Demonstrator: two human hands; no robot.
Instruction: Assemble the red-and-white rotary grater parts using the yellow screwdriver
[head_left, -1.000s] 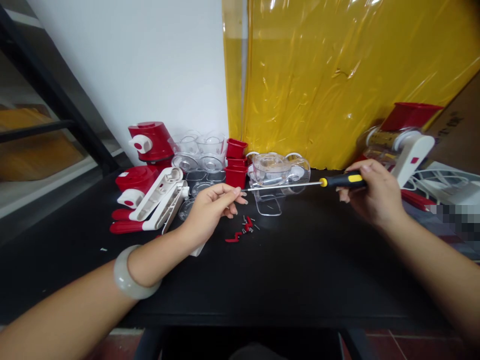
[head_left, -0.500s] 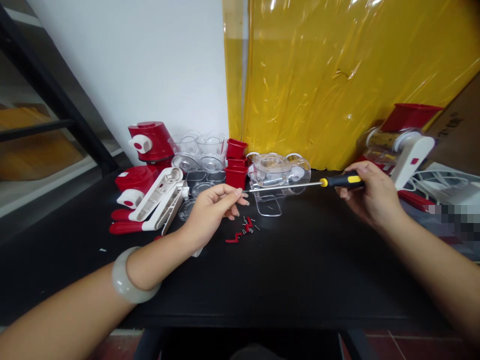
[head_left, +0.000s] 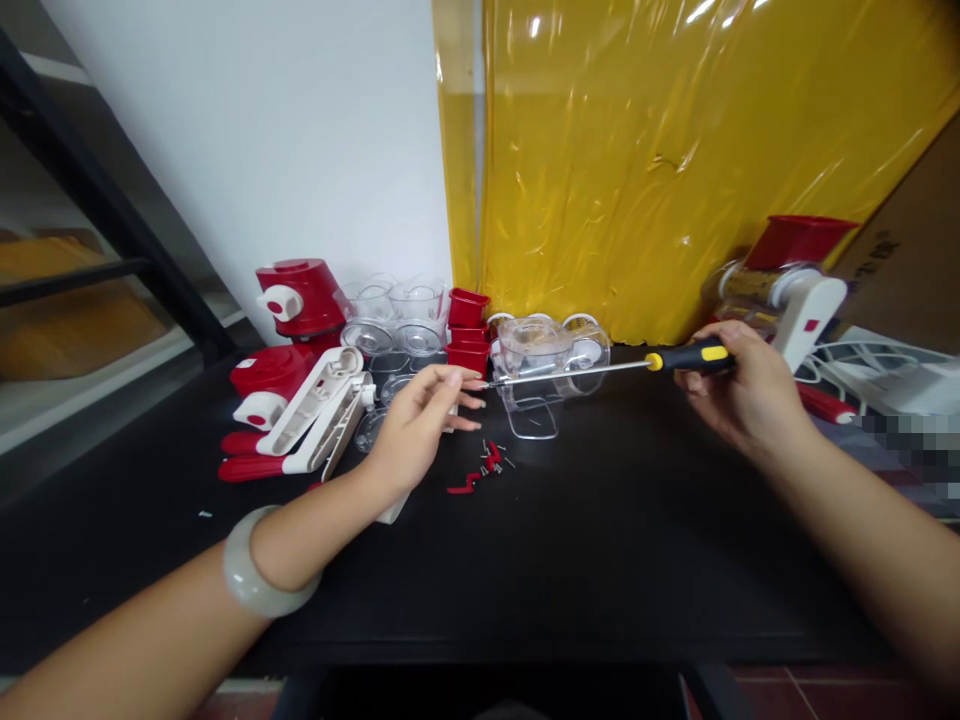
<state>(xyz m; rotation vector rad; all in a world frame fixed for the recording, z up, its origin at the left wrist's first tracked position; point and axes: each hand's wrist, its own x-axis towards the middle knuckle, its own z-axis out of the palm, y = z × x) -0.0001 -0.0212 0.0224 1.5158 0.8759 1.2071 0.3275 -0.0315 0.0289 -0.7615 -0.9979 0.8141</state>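
My right hand [head_left: 742, 392] grips the black and yellow handle of a long screwdriver [head_left: 600, 368], held level above the black table [head_left: 570, 560]. My left hand [head_left: 420, 425] pinches thumb and forefinger together at the screwdriver's tip; what is in the pinch is too small to make out. Below the tip lie several small screws [head_left: 496, 460] and a small red clip [head_left: 465, 485]. A pale bangle [head_left: 259, 575] sits on my left wrist.
At the back left lie red and white appliance housings [head_left: 300, 390], clear plastic cups [head_left: 397, 310] and red cups [head_left: 469, 330]. A clear plastic housing [head_left: 551, 355] stands behind the shaft. An assembled red and white appliance [head_left: 787, 285] stands at right. Yellow plastic sheet [head_left: 675, 150] hangs behind.
The view tilted slightly. My left hand and the screwdriver stayed together at the tip, and both hands kept nearly the same place.
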